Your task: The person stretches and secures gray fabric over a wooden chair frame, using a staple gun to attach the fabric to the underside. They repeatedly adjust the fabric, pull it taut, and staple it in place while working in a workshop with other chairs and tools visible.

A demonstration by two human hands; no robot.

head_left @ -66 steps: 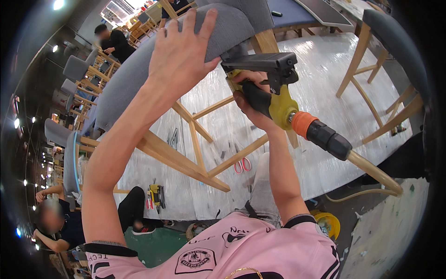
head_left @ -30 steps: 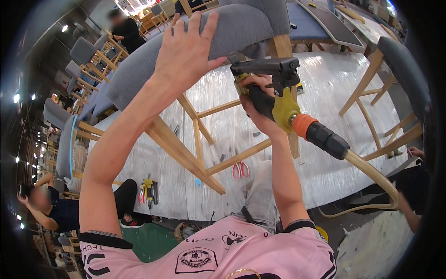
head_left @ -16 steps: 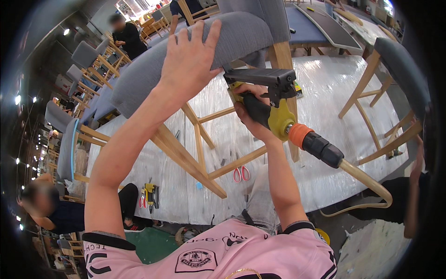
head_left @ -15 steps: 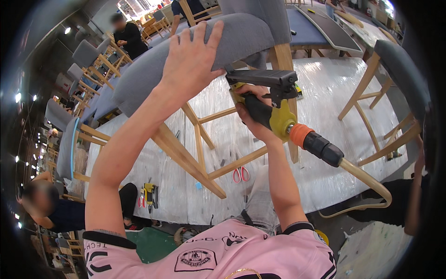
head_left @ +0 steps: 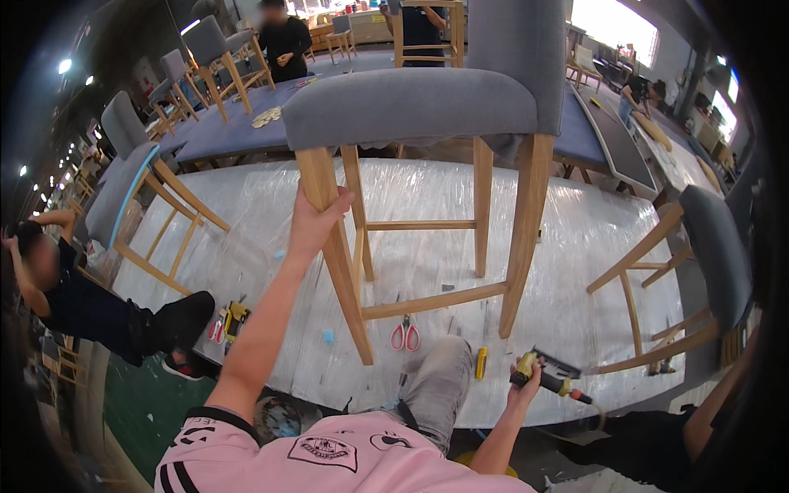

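Note:
A tall chair with grey fabric (head_left: pixel 411 103) and wooden legs stands upright in front of me. My left hand (head_left: pixel 316 222) is wrapped round its front left leg (head_left: pixel 335 255), a little below the seat. Low at the right, away from the chair, my right hand (head_left: pixel 526 386) grips a yellow and black pneumatic staple gun (head_left: pixel 552 374) with an orange hose fitting. Loose grey fabric hangs along the seat's lower edge. Below the chair lie red-handled scissors (head_left: pixel 405 335), and a yellow-handled tool (head_left: pixel 480 363) rests near my knee.
Plastic film covers the work table (head_left: pixel 246 205). Another grey chair (head_left: pixel 131 205) stands at the left and one (head_left: pixel 715 255) at the right. A second yellow and black tool (head_left: pixel 237 319) lies at the front left, near a seated person (head_left: pixel 74 296). Behind is a blue-topped table (head_left: pixel 222 135).
The chair has come down from a tilt to upright. My left hand has gone from the seat to the leg. My right hand has drawn the staple gun away, down and right.

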